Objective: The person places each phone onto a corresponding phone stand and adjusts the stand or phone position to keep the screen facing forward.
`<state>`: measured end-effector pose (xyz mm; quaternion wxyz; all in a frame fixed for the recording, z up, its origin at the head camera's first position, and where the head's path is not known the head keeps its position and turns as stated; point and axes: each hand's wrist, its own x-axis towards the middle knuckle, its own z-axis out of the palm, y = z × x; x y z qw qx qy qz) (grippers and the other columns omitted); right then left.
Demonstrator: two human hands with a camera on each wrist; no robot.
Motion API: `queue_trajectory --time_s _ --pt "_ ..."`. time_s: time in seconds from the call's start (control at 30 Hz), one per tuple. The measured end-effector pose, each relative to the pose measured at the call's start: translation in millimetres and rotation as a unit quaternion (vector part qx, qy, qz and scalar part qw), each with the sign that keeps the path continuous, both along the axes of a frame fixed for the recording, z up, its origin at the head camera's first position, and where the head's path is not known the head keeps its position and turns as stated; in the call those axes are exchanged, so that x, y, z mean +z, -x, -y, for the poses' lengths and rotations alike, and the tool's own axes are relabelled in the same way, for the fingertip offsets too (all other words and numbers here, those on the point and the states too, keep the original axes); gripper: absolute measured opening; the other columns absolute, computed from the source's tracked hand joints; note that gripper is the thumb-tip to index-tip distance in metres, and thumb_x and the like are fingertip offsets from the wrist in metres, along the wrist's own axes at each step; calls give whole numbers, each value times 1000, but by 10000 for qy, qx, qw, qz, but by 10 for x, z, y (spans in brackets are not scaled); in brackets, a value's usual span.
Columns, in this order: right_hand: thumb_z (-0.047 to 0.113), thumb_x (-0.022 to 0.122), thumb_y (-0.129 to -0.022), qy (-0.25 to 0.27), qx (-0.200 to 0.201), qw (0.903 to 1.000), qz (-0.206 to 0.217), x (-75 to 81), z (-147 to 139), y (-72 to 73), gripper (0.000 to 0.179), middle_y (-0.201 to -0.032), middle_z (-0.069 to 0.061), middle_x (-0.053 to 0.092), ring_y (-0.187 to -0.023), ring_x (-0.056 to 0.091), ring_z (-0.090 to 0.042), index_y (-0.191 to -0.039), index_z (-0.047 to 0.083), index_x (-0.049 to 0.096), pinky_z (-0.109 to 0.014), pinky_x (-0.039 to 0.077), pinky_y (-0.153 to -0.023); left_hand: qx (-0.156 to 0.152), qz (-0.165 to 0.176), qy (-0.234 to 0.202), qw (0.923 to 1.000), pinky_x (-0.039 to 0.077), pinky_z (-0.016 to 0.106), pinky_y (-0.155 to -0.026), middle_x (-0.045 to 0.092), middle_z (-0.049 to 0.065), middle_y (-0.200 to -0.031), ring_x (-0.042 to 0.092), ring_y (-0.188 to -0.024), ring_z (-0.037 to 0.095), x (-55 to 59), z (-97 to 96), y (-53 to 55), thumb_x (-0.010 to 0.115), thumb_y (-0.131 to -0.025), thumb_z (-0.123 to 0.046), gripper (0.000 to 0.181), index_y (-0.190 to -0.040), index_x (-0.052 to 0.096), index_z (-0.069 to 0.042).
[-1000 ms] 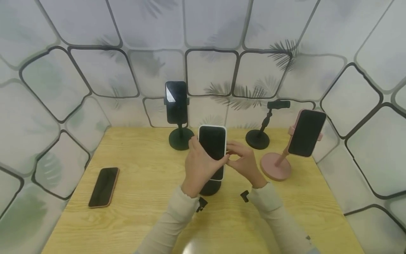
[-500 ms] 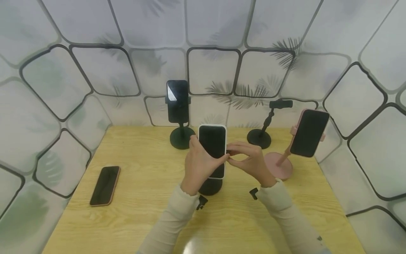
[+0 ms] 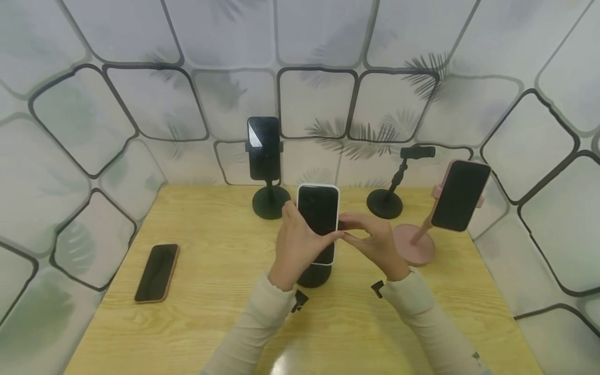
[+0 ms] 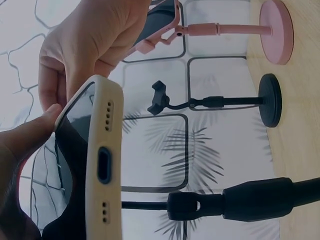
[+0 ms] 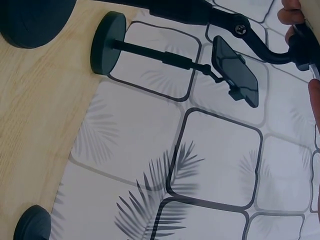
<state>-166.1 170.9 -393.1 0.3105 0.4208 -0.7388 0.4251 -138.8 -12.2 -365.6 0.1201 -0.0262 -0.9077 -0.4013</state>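
Observation:
A phone in a white case [image 3: 320, 208] stands upright before a black phone stand, whose round base [image 3: 315, 277] shows below it. My left hand [image 3: 297, 245] grips the phone from its left side, thumb laid across the screen to the right edge. At that right edge my right hand [image 3: 375, 242] pinches the stand's dark clamp [image 3: 341, 225] between fingers and thumb, both thumb tips meeting there. In the left wrist view the case's bottom edge [image 4: 105, 165] faces me, with the stand's pole [image 4: 257, 200] behind. The right wrist view shows the clamp joint [image 5: 302, 45] behind the phone.
Behind stands a black stand holding a dark phone [image 3: 264, 148]. To the right are a phone-less black stand [image 3: 384, 203] and a pink stand [image 3: 414, 245] bearing a pink-cased phone [image 3: 461, 195]. Another phone [image 3: 157, 273] lies flat on the wooden table [image 3: 211, 312] at left.
My right hand has shifted slightly right, and more of the dark clamp shows between its fingers and the phone. My left hand stays on the phone. The view has drifted a little.

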Motion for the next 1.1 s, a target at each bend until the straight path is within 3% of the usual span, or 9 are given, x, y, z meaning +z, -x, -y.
queue_trajectory --time_s 0.07,0.23,0.3,0.4,0.5,0.83,1.1 --pt "-12 78 -63 -19 19 10000 1 4 -7 3 39 -92 -23 69 -77 70 -21 -100 -8 67 -16 53 -76 -196 -53 -62 9998 52 33 -65 42 13 -110 56 -80 24 -4 9 -13 82 -56 -60 109 -130 27 -1" --pt "-5 76 -69 -80 118 9998 160 28 -19 4 35 -93 -23 69 -87 69 -11 -103 -7 67 -15 52 -78 -680 -125 -168 9975 53 41 -81 34 17 -123 56 -98 31 -44 46 -42 87 -57 -47 125 -144 9 -5" --pt "-2 77 -70 -136 149 9997 140 45 -24 12 34 -93 -22 69 -86 70 -13 -102 -6 67 -15 52 -77 -645 -152 -157 9977 54 40 -78 33 18 -122 56 -94 31 -71 34 -48 87 -59 -42 123 -145 8 -5" --pt "-16 79 -57 -312 103 9995 -14 85 -34 32 46 -92 -21 70 -79 70 -20 -100 -6 67 -16 53 -75 -454 -220 -191 9985 55 37 -70 33 18 -118 58 -85 30 -94 -14 -58 85 -62 -38 113 -141 13 -2" --pt "-20 79 -51 -539 45 9985 -96 133 -40 38 51 -91 -19 70 -73 70 -26 -99 -5 67 -18 54 -72 -276 -277 -276 9989 55 33 -65 34 17 -115 57 -79 26 -111 -55 -59 82 -64 -35 101 -135 20 0" --pt "-12 85 -48 -1347 -503 9860 -851 205 -75 -7 56 -91 -15 72 -70 70 -20 -100 -3 67 -27 55 -64 -7 -559 -196 9982 54 30 -61 34 16 -111 55 -71 24 -178 -132 -47 81 -64 -36 91 -127 26 1" --pt "-9 85 -50 -1343 -809 9828 -979 169 -51 -23 55 -95 -14 72 -80 70 -23 -102 -2 68 -28 55 -68 -82 -632 -92 9979 54 32 -63 35 16 -113 56 -75 25 -175 -99 -35 84 -64 -40 96 -129 25 0"
